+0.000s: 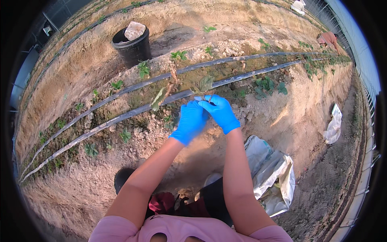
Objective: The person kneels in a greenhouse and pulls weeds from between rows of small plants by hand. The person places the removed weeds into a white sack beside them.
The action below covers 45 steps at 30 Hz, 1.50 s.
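Observation:
Both my hands wear blue gloves and meet above the near edge of a raised soil bed (229,118). My right hand (222,113) pinches a thin brown stem of a leafy plant (205,84) between thumb and fingers. Curled close against it, my left hand (190,121) is slightly blurred, and what lies inside its fingers is hidden. Green leaves rise just beyond the fingertips. A withered brown stalk (171,81) and a pale folded leaf (158,99) stick out to the left, over the drip hoses; whether they join the held plant is unclear.
Two black drip hoses (118,119) run along the bed between small green plants (143,69). A black bucket (133,51) holding a pale chunk stands beyond. An open white sack (272,172) lies by my right arm, a white bag (332,127) farther right. Another person (328,39) bends at the far right.

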{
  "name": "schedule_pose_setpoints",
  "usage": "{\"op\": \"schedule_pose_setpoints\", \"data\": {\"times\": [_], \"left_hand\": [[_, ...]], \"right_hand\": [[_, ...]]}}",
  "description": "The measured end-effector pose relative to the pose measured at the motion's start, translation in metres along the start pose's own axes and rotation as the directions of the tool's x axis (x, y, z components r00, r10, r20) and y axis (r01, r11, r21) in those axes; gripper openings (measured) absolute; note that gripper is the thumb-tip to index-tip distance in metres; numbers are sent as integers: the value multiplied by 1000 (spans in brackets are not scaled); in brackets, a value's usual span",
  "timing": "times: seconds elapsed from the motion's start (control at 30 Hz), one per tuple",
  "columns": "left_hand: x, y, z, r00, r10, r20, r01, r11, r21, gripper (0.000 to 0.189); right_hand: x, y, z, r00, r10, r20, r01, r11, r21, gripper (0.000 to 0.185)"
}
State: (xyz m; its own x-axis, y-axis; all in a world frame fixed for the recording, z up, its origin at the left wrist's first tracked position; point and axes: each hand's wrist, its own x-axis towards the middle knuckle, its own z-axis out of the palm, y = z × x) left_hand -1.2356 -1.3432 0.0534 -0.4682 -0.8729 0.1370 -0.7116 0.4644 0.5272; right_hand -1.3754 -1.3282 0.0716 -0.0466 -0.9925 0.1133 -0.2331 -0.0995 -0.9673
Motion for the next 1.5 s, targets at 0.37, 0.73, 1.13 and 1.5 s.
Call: {"op": "schedule_pose_setpoints", "data": {"times": [0.37,0.73,1.13,1.5], "left_hand": [[-131,-25,14,993,-18,-119,28,996,82,36],[-93,-62,6,980,87,-180,-51,979,196,31],[-13,-37,69,968,9,-252,18,994,103,32],[-13,-55,80,948,-2,-319,-43,990,-134,15]], "right_hand": [[-8,38,-59,851,343,-398,-279,937,210,26],[6,110,-58,822,322,-470,-387,921,-47,31],[4,95,-8,727,686,-2,-683,724,100,30],[6,122,7,808,576,-122,-589,787,-184,35]]}}
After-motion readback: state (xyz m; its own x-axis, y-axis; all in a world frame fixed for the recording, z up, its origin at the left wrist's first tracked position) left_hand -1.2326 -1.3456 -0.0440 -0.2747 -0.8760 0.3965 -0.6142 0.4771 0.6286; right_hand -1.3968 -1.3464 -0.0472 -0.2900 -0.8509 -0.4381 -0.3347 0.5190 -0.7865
